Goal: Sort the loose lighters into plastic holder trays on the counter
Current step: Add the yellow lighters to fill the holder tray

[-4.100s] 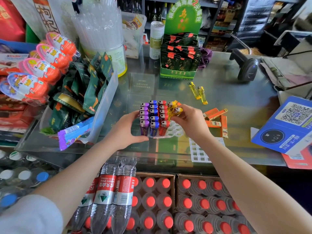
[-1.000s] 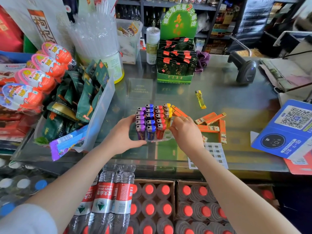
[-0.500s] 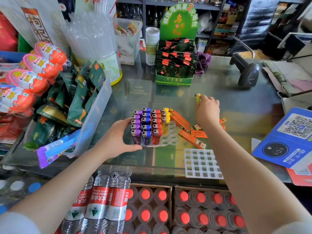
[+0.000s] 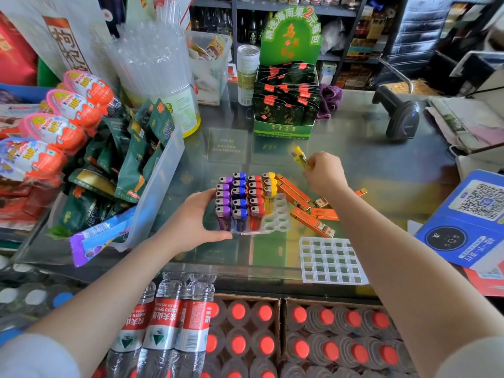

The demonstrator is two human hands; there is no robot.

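Note:
A clear plastic holder tray (image 4: 276, 216) stands in the middle of the glass counter (image 4: 368, 159). It holds upright rows of purple, blue, red and yellow lighters (image 4: 240, 197); its right-hand slots are bare. My left hand (image 4: 191, 219) grips the tray's left side. My right hand (image 4: 324, 173) is lifted just right of the tray and pinches a yellow lighter (image 4: 300, 156), which sticks up from my fingers. Several flat orange lighters (image 4: 302, 203) lie loose on the counter right of the tray, partly under my right wrist.
A white grid tray (image 4: 331, 261) lies near the counter's front edge. A bin of snack packets (image 4: 131, 170) crowds the left. A green display box (image 4: 285, 105) and a barcode scanner (image 4: 401, 118) stand behind. A blue QR sign (image 4: 469, 216) lies at right.
My right hand reached from the tray out to the last loose yellow lighter, picked it up, and now holds it above the counter. My left hand stayed on the tray.

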